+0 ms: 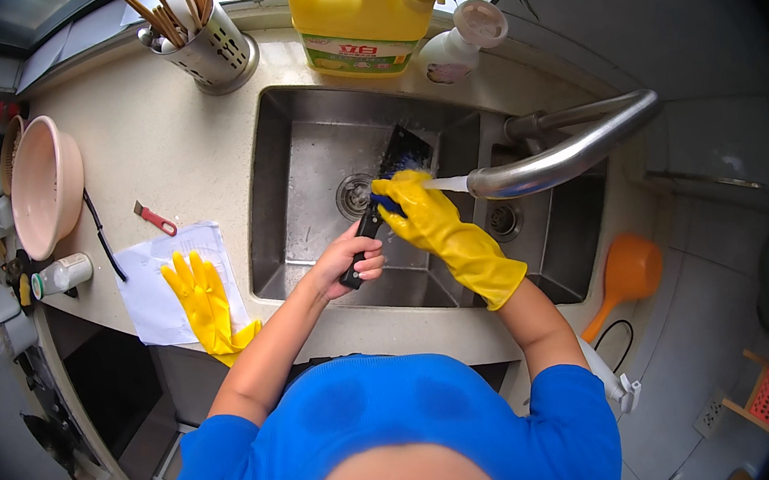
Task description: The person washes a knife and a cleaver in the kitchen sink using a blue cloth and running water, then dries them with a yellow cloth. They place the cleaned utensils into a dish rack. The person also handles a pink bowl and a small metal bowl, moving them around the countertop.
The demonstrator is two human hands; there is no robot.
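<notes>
Bare, my left hand [349, 256] is closed around the black handle [368, 227] of a long tool over the steel sink [298, 164]. The tool's broad, dark, wet head [407, 151] slants away to the far right; its exact kind is unclear. My right hand [419, 209], in a yellow rubber glove, presses a blue scrubbing pad [388, 205] against the tool where handle and head meet. Much of the pad is hidden under the fingers. Water from the faucet [557, 156] runs onto the gloved hand.
A second yellow glove [204, 305] lies on white paper [146, 288], with a red-handled scraper [155, 219] close by. Behind the sink stand a utensil holder [213, 55], a yellow jug [358, 22] and a white bottle [456, 44]. An orange ladle [631, 269] sits at right, a pink basin [49, 185] at left.
</notes>
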